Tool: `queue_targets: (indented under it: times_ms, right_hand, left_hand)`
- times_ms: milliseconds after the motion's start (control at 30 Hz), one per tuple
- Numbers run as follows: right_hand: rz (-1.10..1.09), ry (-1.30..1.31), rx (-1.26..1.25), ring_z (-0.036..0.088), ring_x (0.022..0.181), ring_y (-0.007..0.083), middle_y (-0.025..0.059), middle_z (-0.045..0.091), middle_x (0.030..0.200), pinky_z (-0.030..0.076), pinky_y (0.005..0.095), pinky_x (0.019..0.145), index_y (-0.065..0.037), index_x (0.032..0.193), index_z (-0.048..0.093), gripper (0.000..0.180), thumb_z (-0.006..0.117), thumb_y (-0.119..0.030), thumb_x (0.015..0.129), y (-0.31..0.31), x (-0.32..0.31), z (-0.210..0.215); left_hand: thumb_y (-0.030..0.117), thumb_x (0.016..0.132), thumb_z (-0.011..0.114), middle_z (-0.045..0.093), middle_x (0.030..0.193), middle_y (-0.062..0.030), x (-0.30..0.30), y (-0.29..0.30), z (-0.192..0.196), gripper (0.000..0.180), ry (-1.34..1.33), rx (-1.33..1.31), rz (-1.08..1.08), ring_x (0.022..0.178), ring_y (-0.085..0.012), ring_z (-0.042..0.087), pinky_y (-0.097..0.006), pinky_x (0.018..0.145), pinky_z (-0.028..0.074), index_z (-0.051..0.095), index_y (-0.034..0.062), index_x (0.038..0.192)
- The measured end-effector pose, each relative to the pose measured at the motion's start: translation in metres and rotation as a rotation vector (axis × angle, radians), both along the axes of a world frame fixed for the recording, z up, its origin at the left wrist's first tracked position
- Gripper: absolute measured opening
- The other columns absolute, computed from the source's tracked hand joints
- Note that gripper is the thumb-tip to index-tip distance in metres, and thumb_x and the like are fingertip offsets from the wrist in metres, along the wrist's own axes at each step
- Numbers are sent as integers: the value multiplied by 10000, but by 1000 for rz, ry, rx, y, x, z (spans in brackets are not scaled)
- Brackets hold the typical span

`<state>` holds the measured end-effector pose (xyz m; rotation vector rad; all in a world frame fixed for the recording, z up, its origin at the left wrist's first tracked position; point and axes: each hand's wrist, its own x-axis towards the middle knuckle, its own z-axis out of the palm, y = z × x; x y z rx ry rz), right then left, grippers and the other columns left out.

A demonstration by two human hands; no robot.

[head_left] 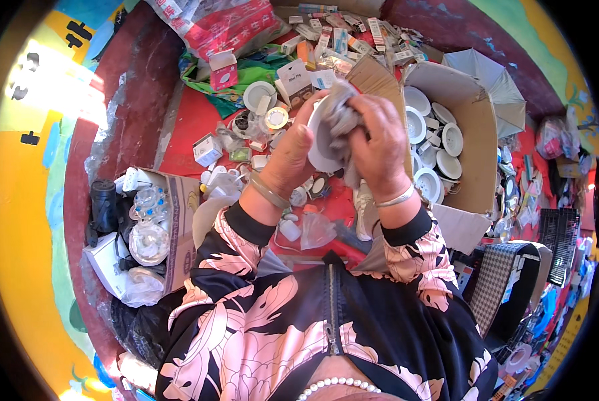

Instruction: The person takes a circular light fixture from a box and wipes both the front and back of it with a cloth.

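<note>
Nearest are the person's floral sleeves, with a bangle on each wrist. Just beyond them, the left hand (pixel 287 157) has its fingers closed around the rim of a round white lamp fitting (pixel 321 144), held up above the red surface (pixel 186 127). The right hand (pixel 380 144) presses a grey cloth (pixel 343 120) against the fitting, fingers curled tight on the cloth. Farther right stands an open cardboard box (pixel 476 134) of similar white fittings. At near left sits a smaller box (pixel 182 227) of clear parts.
</note>
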<state>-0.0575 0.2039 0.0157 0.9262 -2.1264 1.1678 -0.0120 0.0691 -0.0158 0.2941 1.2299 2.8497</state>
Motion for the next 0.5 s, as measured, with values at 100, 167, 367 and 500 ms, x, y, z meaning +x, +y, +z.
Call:
queue_targets:
  times_ms: [100, 167, 367, 500]
  right_hand:
    - [-30, -17, 126, 558, 853, 328, 137, 587, 892, 456, 390, 757, -28, 898, 591, 266, 552, 24, 640, 8, -7, -1]
    - [31, -72, 157, 555, 841, 336, 141, 582, 876, 455, 402, 740, -30, 885, 591, 250, 559, 0, 639, 5, -4, -7]
    - [341, -176, 30, 562, 835, 333, 140, 583, 880, 462, 399, 735, -26, 865, 598, 260, 561, 42, 617, -8, 17, 6]
    - [42, -53, -20, 558, 859, 328, 137, 582, 896, 460, 390, 759, -34, 891, 598, 312, 562, 73, 601, -3, 7, 2]
  left_hand:
    - [623, 694, 636, 391, 1312, -99, -2, -2, -5, 935, 12, 26, 38, 1206, -226, 407, -356, 986, 362, 257, 89, 1361]
    - [619, 705, 628, 392, 1310, -104, -4, -12, -7, 922, 11, 48, 48, 1205, -232, 409, -363, 987, 364, 257, 90, 1362]
    - [653, 693, 613, 400, 1294, -105, -3, -16, -15, 941, -40, 23, 17, 1170, -226, 432, -354, 982, 367, 263, 85, 1357]
    - [650, 664, 645, 394, 1300, -102, 0, -3, 4, 977, 28, -43, -6, 1180, -210, 423, -336, 979, 365, 255, 84, 1360]
